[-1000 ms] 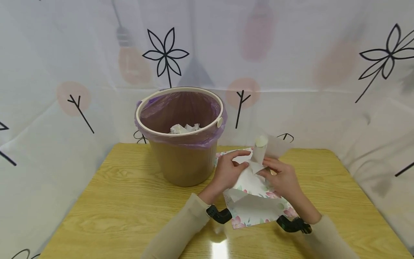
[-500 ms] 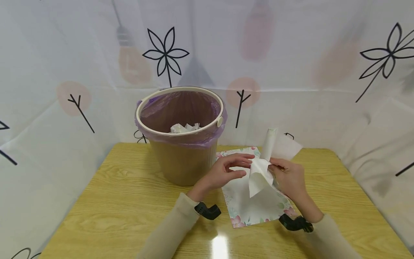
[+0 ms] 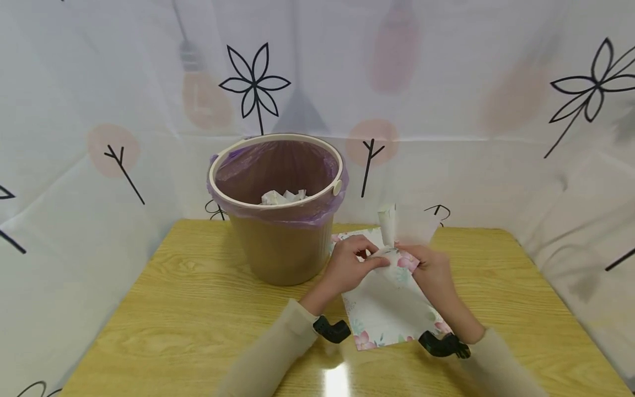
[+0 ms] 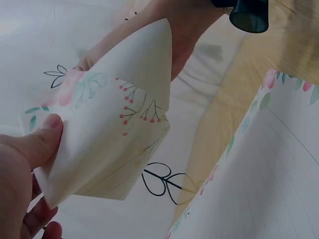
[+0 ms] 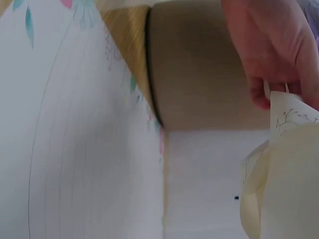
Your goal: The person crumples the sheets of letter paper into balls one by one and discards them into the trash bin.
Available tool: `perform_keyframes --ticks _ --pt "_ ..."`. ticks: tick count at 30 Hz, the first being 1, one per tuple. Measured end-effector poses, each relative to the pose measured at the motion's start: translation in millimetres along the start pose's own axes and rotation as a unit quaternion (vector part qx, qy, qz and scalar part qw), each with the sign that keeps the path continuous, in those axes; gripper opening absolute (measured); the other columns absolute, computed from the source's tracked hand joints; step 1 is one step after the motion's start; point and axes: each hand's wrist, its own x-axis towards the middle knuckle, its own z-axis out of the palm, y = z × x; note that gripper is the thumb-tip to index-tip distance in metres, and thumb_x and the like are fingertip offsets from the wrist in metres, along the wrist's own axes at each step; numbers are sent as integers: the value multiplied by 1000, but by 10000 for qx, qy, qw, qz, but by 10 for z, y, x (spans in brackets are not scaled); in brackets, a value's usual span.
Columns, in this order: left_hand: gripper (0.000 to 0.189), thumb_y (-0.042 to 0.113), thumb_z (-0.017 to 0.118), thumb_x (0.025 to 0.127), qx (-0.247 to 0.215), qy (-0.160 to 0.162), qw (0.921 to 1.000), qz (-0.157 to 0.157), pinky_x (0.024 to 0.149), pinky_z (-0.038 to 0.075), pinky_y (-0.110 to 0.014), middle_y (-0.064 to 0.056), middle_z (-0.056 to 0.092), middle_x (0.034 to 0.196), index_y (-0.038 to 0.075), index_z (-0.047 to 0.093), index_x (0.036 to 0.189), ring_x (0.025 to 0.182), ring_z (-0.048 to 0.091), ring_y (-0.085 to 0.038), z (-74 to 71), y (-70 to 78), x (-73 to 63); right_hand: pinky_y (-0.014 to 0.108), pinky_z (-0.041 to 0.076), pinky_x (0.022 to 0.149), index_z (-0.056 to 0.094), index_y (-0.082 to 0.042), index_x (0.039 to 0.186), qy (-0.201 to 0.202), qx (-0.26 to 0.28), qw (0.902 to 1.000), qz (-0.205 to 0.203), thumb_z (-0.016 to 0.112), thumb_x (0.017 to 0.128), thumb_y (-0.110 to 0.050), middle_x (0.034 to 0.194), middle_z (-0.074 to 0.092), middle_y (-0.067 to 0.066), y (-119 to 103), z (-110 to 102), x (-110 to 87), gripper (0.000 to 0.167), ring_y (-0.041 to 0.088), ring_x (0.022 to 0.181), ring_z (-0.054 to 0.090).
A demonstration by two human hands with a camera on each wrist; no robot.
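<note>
Between the two hands a sheet of floral-bordered letter paper is lifted, bent and folded, one part of it standing up as a narrow roll. My left hand pinches its near left edge, the thumb on top and the fingers beneath. On the other side my right hand grips the paper near a pink flower print; its fingertips are partly hidden behind the sheet. Under both hands lies flat, lined letter paper with flowers along its border, flat on the wooden table.
Left of the paper stands a brown waste bin with a cream rim and a purple plastic liner. Crumpled white paper lies inside it. A printed white cloth hangs behind the wooden table.
The lifted paper and my right hand moved right, then back left, and the sheet's folds changed shape. My left hand moved away from the sheet with spread fingers, then came back and pinched its edge.
</note>
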Motion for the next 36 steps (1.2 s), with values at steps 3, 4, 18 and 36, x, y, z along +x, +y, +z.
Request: perform_keyframes --ticks 3,4,18,36 --pt "22 26 87 77 207 391 9989 -133 80 48 -25 5 63 99 11 73 84 95 56 -13 29 11 10 9 43 57 76 1 83 0 15 10000 -5 82 64 14 76 73 13 -44 4 -5 24 -2 64 55" --pt "26 27 88 77 193 466 9984 -247 82 49 -28 3 61 105 11 72 90 101 55 -15 33 21 14 10 42 55 75 2 82 -18 97 9999 76 81 64 14 75 72 13 -59 0 -6 22 -1 61 53" --pt "69 16 76 90 -1658 -249 9723 -1628 83 57 -33 -4 59 135 18 42 150 115 62 -20 -29 85 81 21 52 56 72 9 106 -1089 1639 9677 1575 68 88 8 85 72 6 -162 -123 15 18 5 66 59" --pt "57 6 76 87 -1951 167 9719 -1305 77 57 -31 -8 60 123 9 50 138 107 63 -27 -94 -22 51 20 53 84 63 14 120 -393 3104 9331 1773 63 92 10 113 72 1 -109 -277 26 28 12 101 67"
